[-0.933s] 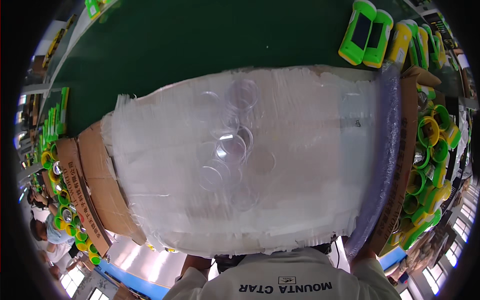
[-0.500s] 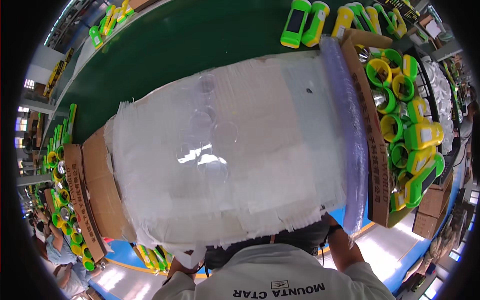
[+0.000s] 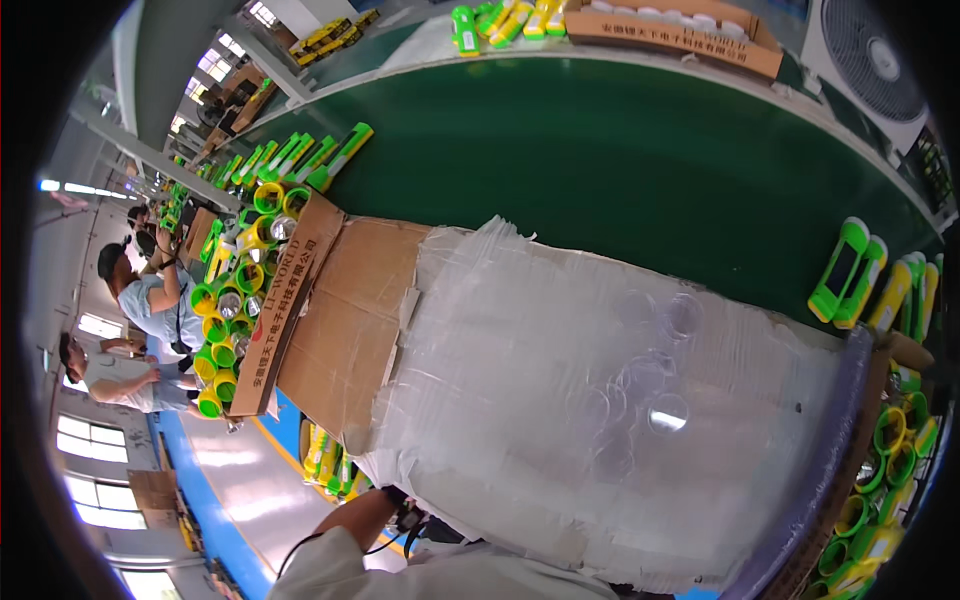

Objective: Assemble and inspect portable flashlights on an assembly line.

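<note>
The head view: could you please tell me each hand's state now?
Left hand: not visible, only its forearm shows; cannot be told.
Right hand: not visible; cannot be told.

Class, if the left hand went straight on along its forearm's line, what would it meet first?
Probably the film-covered work surface, at its near edge; the left hand is hidden, so whether it would pass beneath is unclear.

The person's left hand is hiding behind the ragged edge of the whitish plastic-covered sheet (image 3: 520,400), past the bare left forearm (image 3: 360,516); the right hand is lying out of sight. Thin, clear, round discs (image 3: 668,414) are overlapping too faintly to count. The lower edge is cropping the pale grey shirt (image 3: 440,576); the dark rim is cutting off the white, round-grilled fan (image 3: 872,58).
</note>
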`<state>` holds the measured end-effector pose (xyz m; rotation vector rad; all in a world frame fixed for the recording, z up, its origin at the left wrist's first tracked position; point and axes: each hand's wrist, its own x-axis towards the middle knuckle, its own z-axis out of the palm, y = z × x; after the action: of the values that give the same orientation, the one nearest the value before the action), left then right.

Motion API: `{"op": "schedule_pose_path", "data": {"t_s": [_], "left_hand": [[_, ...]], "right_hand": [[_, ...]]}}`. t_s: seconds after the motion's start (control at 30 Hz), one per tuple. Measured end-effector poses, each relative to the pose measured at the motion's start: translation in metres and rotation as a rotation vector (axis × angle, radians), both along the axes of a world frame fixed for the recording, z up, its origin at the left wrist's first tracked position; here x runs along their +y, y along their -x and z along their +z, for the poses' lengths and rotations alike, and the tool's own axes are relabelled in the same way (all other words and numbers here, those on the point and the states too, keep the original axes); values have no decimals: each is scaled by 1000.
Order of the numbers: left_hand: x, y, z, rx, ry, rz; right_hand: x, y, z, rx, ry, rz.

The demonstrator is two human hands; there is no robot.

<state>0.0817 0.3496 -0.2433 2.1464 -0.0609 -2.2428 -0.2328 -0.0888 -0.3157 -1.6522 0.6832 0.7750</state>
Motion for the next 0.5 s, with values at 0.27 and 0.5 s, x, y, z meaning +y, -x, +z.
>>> {"op": "schedule_pose_path", "data": {"t_s": [0.27,0.5], "left_hand": [[-134,-63,318,319,633,-250],[-203,-292,329,-1200,990,250]], "right_hand": [[5,15,52,-77,156,24],[-9,14,79,-23,196,102]]}}
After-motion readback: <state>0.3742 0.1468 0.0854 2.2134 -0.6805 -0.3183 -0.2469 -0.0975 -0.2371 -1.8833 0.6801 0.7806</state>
